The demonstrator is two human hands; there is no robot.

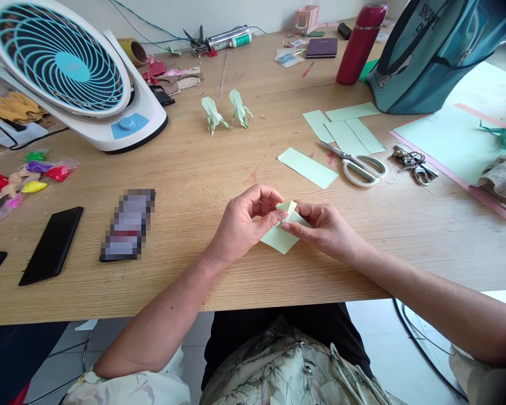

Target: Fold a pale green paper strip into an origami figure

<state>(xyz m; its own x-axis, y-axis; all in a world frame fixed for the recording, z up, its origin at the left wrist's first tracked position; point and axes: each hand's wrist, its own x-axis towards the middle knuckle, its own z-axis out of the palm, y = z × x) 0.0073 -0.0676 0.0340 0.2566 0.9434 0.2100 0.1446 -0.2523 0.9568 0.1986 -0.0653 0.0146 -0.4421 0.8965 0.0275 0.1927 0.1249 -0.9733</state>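
Observation:
Between my two hands is a pale green sheet of paper (281,241), partly folded, its upper part raised into a small pointed fold. My left hand (249,216) pinches that fold from the left with thumb and fingers. From the right, my right hand (322,228) grips the same paper, its thumb lying across the front. Fingers cover part of the folds. Beyond my hands lies a flat pale green paper strip (308,167). Scissors (360,164) with white handles rest to its right, blades partly over more paper strips (348,135).
Two folded paper figures (214,115) stand farther back. A white fan (120,107) and phones (53,244) are on the left. Keys (415,164), a red bottle (361,45) and a teal bag (430,62) stand or lie to the right. The table's front edge runs below my forearms.

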